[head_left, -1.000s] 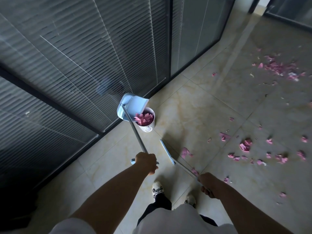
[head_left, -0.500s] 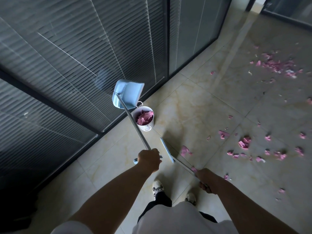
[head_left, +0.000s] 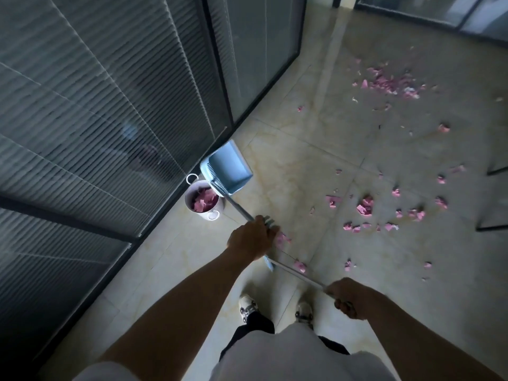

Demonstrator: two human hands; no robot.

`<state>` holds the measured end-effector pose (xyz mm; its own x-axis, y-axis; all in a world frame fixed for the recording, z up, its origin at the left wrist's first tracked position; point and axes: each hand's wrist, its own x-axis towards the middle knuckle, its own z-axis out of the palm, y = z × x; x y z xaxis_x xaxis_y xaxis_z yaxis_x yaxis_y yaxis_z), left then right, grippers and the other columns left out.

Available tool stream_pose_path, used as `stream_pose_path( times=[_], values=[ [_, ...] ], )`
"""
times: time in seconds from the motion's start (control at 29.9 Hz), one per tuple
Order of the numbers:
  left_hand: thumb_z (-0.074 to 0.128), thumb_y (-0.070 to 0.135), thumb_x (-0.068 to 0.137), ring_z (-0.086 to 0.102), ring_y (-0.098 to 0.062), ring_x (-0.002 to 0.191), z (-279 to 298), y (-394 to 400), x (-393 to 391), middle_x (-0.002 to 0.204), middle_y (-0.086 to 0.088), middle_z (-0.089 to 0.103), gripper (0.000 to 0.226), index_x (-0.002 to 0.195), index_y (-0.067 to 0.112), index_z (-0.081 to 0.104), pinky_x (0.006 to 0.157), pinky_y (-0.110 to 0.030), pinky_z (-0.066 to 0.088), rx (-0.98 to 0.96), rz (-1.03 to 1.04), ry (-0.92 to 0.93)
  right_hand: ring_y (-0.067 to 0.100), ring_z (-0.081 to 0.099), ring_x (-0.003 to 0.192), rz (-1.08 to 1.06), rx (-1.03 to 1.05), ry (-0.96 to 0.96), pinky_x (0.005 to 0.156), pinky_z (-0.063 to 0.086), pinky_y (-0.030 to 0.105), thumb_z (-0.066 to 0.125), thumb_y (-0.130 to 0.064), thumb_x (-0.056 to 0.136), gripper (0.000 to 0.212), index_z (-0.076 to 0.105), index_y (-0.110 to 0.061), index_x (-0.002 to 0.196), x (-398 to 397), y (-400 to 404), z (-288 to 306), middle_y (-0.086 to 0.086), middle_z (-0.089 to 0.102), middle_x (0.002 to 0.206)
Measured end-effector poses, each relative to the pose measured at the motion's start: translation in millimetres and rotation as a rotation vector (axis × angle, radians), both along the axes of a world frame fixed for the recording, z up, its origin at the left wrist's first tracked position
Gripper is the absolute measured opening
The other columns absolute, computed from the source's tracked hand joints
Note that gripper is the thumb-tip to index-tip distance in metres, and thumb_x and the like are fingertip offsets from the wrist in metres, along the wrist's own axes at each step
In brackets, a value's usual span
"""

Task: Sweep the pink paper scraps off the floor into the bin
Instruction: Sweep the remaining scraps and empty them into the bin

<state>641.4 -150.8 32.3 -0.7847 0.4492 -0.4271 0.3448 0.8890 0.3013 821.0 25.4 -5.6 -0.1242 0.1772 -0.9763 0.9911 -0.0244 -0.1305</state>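
Observation:
My left hand [head_left: 251,239] grips the metal handle of a blue dustpan [head_left: 226,171], which hangs in the air just right of and beyond a small white bin [head_left: 204,201]. The bin holds pink paper. My right hand [head_left: 347,296] grips the metal handle of a broom [head_left: 295,272]; the broom head is mostly hidden behind my left hand. Pink paper scraps [head_left: 365,206] lie scattered over the tiles to the right, and a denser pile of scraps [head_left: 390,82] lies farther away. A few scraps [head_left: 299,266] lie close to the broom handle.
Glass partitions with dark blinds [head_left: 110,111] run along the left, and the bin stands at their base. More glass panels [head_left: 439,9] close the far end. Dark furniture legs [head_left: 494,199] show at the right edge. My two shoes [head_left: 248,307] stand on the beige tiled floor.
The dustpan has swung from above the bin's left side to its right, off the bin. My left hand moved right, in front of the broom head. The right hand holds steady.

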Motion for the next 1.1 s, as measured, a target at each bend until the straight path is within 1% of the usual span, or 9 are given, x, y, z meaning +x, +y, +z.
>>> stream_pose_path(
  times=[0.17,0.33,0.44,0.54,0.6,0.67,0.8,0.94,1.1],
  values=[
    [0.038,0.054,0.098,0.063,-0.040,0.103,-2.2,38.9,5.3,0.105,-0.022,0.067,0.053,0.115,0.006,0.051,0.083,-0.041,0.047,0.129,0.031,-0.023,0.008,0.028,0.028,-0.236,0.005,-0.025,0.032,0.022,0.011,0.052,-0.023,0.097,0.026,0.049,-0.009,0.076,34.6,35.6,-5.6,0.005,0.042,0.052],
    [0.041,0.050,0.098,0.063,-0.037,0.097,-21.2,78.0,7.7,0.098,-0.018,0.068,0.053,0.105,0.000,0.057,0.082,-0.038,0.047,0.283,0.135,-0.111,0.010,0.030,0.027,-0.234,0.121,-0.049,0.036,0.023,0.011,0.050,-0.019,0.096,0.020,0.052,-0.007,0.079,64.6,65.5,-8.5,0.005,0.040,0.051],
    [0.039,0.047,0.101,0.060,-0.024,0.082,-24.8,96.6,11.5,0.082,-0.010,0.060,0.054,0.094,-0.003,0.061,0.072,-0.031,0.041,0.306,0.190,-0.123,0.016,0.042,0.044,-0.157,0.202,0.004,0.048,0.038,0.022,0.049,-0.012,0.092,0.020,0.049,-0.013,0.072,73.3,68.6,-14.7,0.005,0.044,0.059],
    [0.034,0.049,0.101,0.060,-0.028,0.087,-31.0,113.2,15.4,0.087,-0.015,0.063,0.062,0.095,-0.005,0.063,0.079,-0.036,0.044,0.290,0.263,-0.131,0.014,0.043,0.050,-0.133,0.196,0.045,0.048,0.038,0.022,0.046,-0.011,0.095,0.028,0.042,-0.017,0.068,85.0,75.0,-11.7,0.002,0.047,0.060],
    [0.030,0.051,0.101,0.063,-0.033,0.093,-35.5,117.7,15.6,0.094,-0.020,0.066,0.066,0.099,-0.005,0.064,0.081,-0.036,0.044,0.273,0.316,-0.162,0.010,0.039,0.039,-0.164,0.150,0.060,0.039,0.030,0.016,0.041,-0.006,0.097,0.030,0.047,-0.013,0.068,91.6,80.3,-3.1,-0.004,0.043,0.041],
    [0.028,0.054,0.100,0.063,-0.038,0.096,-35.4,125.8,18.3,0.099,-0.023,0.066,0.069,0.102,-0.005,0.064,0.086,-0.037,0.047,0.254,0.368,-0.200,0.008,0.032,0.027,-0.200,0.146,0.050,0.034,0.019,0.011,0.040,-0.002,0.096,0.030,0.048,-0.010,0.067,102.7,91.1,7.0,-0.004,0.036,0.034],
    [0.024,0.059,0.099,0.064,-0.041,0.097,-30.4,138.4,22.2,0.100,-0.026,0.065,0.073,0.102,-0.004,0.062,0.092,-0.048,0.051,0.225,0.427,-0.222,0.009,0.030,0.035,-0.172,0.117,0.079,0.041,0.018,0.017,0.038,-0.004,0.095,0.028,0.045,-0.013,0.069,114.0,105.7,8.6,-0.006,0.035,0.036],
    [0.026,0.059,0.098,0.063,-0.040,0.098,-23.2,154.1,29.7,0.102,-0.026,0.065,0.072,0.103,-0.004,0.061,0.093,-0.047,0.051,0.263,0.526,-0.217,0.015,0.036,0.037,-0.263,0.222,0.048,0.040,0.022,0.016,0.049,-0.011,0.092,0.023,0.046,-0.009,0.069,126.8,114.2,-3.1,0.005,0.042,0.053],
    [0.034,0.055,0.099,0.066,-0.042,0.097,-12.7,181.3,37.3,0.104,-0.031,0.066,0.072,0.110,-0.010,0.061,0.088,-0.047,0.054,0.297,0.584,-0.259,0.015,0.050,0.045,-0.253,0.330,0.079,0.039,0.039,0.023,0.044,-0.011,0.096,0.012,0.047,-0.005,0.087,147.6,121.7,-7.1,0.006,0.051,0.067]
  ],
)
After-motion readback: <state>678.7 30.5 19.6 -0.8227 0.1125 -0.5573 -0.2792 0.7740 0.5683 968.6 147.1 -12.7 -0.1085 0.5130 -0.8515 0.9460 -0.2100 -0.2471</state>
